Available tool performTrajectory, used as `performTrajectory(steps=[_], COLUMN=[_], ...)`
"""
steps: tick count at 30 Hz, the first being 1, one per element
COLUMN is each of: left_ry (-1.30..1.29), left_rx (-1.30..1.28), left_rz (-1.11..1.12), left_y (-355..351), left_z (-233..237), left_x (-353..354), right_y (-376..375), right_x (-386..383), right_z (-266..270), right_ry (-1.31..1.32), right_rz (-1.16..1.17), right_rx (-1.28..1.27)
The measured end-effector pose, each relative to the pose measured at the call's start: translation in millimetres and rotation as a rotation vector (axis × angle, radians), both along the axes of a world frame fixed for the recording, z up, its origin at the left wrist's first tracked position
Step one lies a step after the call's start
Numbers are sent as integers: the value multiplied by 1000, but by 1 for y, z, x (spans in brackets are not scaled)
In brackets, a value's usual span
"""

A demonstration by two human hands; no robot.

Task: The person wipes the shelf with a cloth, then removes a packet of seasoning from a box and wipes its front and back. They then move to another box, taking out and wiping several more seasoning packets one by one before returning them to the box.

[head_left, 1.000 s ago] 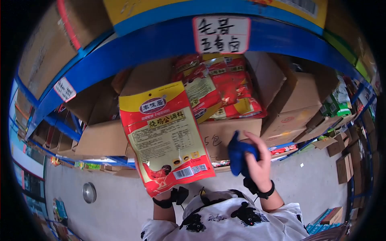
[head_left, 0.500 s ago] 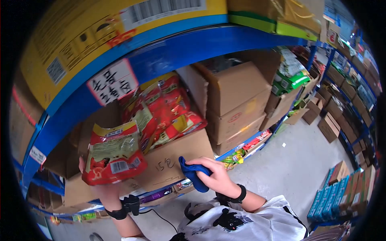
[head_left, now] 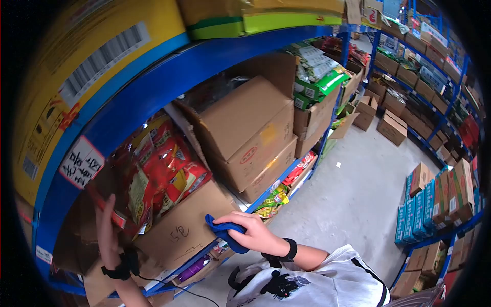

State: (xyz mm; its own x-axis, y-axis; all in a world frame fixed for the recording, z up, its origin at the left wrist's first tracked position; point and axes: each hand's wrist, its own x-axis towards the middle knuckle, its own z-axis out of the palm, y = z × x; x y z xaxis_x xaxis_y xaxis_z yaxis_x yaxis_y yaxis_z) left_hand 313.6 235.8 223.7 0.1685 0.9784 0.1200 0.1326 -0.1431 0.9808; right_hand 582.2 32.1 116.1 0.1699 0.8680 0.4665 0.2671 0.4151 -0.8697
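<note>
My left hand (head_left: 106, 225) is at the left end of an open cardboard box (head_left: 176, 233), its fingers around a red food packet (head_left: 118, 220) that shows mostly edge-on. The hand covers part of that packet. More red and yellow packets (head_left: 166, 169) lie piled in the box, beside the hand. My right hand (head_left: 250, 233) grips a bunched dark blue cloth (head_left: 225, 235) by the box's front right corner. Handwriting marks the front of this box.
A blue shelf beam (head_left: 153, 77) with a handwritten label (head_left: 82, 162) crosses above the box. Closed cartons (head_left: 250, 123) stand to the right, then green packets (head_left: 319, 84). Beyond the grey aisle floor (head_left: 327, 194) are more racks and teal boxes (head_left: 417, 210).
My left hand has turned and moved the red packet from in front of the box to its left end. The view has swung right; the right hand keeps the blue cloth.
</note>
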Motion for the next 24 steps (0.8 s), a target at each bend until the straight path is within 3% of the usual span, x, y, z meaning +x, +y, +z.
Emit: performTrajectory(steps=[1, 2, 3, 6, 7, 9, 14, 16, 22, 24], left_ry=[188, 272, 275, 677, 676, 824, 828, 658, 856, 762], left_rx=[109, 147, 146, 114, 118, 325, 371, 327, 448, 371], left_rz=[80, -31, -49, -100, -108, -256, -353, -389, -247, -231], left_y=[-5, -14, -12, -5, -7, -16, -24, -28, -34, -24], left_z=[-4, -2, -6, -25, -27, -27, -18, -17, -22, -29], left_x=[14, 27, 32, 39, 39, 40, 29, 27, 19, 12], right_y=[-1, -2, -3, -5, -6, -5, -6, -5, 2, 2], right_x=[0, 1, 2, 5, 7, 9, 13, 13, 11, 11], right_z=[-1, -1, -1, 0, -1, -4, -9, -8, -11, -9], right_ry=[10, 19, 24, 38, 39, 32, 32, 35, 223, 223], right_rz=[5, 8, -9, 12, 3, -22, -38, -34, -58, -28], right_rx=[-11, -25, -28, -29, -28, -13, -8, -7, -61, -81])
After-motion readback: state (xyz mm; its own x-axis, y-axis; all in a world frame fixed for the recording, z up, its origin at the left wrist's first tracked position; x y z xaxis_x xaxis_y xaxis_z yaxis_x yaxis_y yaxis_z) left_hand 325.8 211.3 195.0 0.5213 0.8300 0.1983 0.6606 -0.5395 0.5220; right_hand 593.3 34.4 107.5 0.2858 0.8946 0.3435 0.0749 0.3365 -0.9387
